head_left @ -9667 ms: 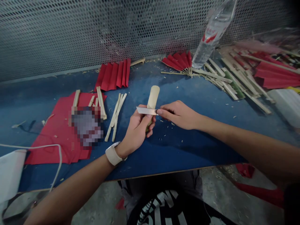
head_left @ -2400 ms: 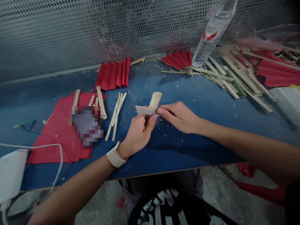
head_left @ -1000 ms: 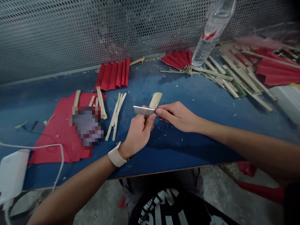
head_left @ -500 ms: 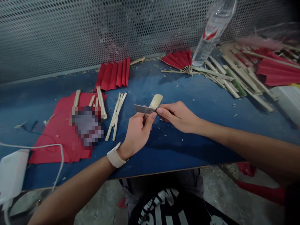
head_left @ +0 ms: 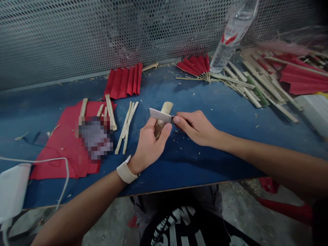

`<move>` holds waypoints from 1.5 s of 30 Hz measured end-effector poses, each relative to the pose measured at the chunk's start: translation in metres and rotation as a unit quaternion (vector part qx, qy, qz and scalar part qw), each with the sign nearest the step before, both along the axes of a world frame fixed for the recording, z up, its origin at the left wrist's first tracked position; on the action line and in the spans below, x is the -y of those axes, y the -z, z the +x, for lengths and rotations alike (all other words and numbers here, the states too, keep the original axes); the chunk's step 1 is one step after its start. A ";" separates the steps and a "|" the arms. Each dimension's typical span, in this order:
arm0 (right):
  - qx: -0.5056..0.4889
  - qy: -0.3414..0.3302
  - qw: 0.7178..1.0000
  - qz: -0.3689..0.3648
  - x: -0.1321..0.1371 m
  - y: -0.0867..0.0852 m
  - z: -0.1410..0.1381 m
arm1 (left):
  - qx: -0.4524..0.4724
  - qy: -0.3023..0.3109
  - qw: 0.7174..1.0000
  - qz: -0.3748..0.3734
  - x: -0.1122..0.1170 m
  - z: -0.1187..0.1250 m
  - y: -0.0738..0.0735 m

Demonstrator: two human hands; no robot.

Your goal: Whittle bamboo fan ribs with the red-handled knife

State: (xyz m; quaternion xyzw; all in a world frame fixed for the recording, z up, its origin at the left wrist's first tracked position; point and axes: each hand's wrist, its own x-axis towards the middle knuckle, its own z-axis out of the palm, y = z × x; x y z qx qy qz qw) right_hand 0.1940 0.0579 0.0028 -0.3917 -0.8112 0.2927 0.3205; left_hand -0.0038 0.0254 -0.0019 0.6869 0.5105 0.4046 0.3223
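Note:
My left hand (head_left: pixel 153 138) is wrapped round a short, pale strip of split bamboo (head_left: pixel 167 107), whose far end sticks out above the fingers. In my right hand (head_left: pixel 196 126), thumb and fingers pinch the dark end of a flat knife blade (head_left: pixel 161 115). The blade lies across the bamboo, its broad face catching light; whether its edge touches the bamboo I cannot tell. Left of my hands, a few thin bamboo sticks (head_left: pixel 126 128) lie crossed on the blue table (head_left: pixel 205 164).
Red paper sheets (head_left: pixel 64 143) with bamboo pieces and a blurred-out object (head_left: pixel 96 138) lie left. Pleated red paper (head_left: pixel 123 81) and a red paper fan (head_left: pixel 194 65) are behind. A water bottle (head_left: pixel 234 36) and bamboo strips (head_left: pixel 266 89) stand right; a white adapter (head_left: pixel 15 191) sits front left.
The blade has turned so its broad face shows paler. The bamboo has shifted slightly left, and my left thumb has moved off the blade. My right hand is nearly in place.

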 end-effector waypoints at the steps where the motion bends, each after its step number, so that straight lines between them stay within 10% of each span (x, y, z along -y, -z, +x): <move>1: 0.007 -0.007 1.000 0.000 0.000 0.000 0.000 | -0.002 0.003 1.000 0.002 0.000 -0.001 0.000; 45: -0.057 0.013 0.998 -0.034 0.003 -0.001 -0.005 | -0.033 -0.027 0.999 0.034 0.000 0.003 -0.001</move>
